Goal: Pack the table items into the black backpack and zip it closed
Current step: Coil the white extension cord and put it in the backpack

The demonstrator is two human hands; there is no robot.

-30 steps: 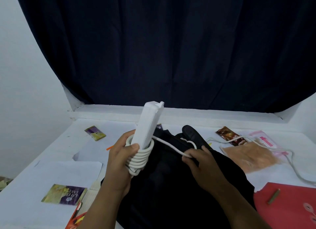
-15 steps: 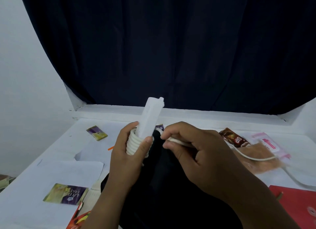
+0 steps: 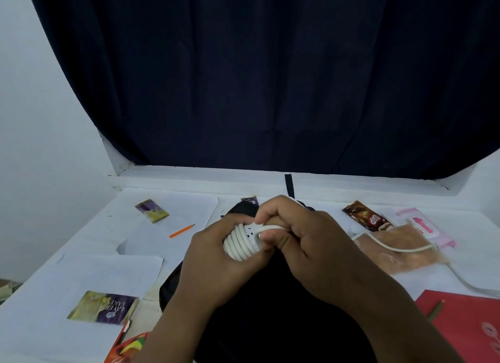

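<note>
Both hands meet above the black fabric backpack (image 3: 270, 303), which lies flat on the white paper-covered table (image 3: 89, 268). The left hand (image 3: 216, 268) curls round the white plastic power strip (image 3: 250, 231), now tipped down and nearly hidden inside its coils of white round cable (image 3: 239, 242); a second ago the strip stood upright, well clear of the fist. The right hand (image 3: 305, 243), which was out to the right holding the cable a second ago, has come across and now pinches the cable right against the coils, thumb and fingers touching the left hand. The loose run of cable trails off to the right over a translucent brownish plastic pouch (image 3: 400, 257), shorter and more drawn in than before. A brown chocolate wrapper (image 3: 366, 216) and a pink packet (image 3: 422, 224) lie beyond the pouch, a red folder (image 3: 465, 327) at the near right, and an orange pencil (image 3: 181, 230) and a purple-and-yellow snack wrapper (image 3: 104, 307) on the left
</note>
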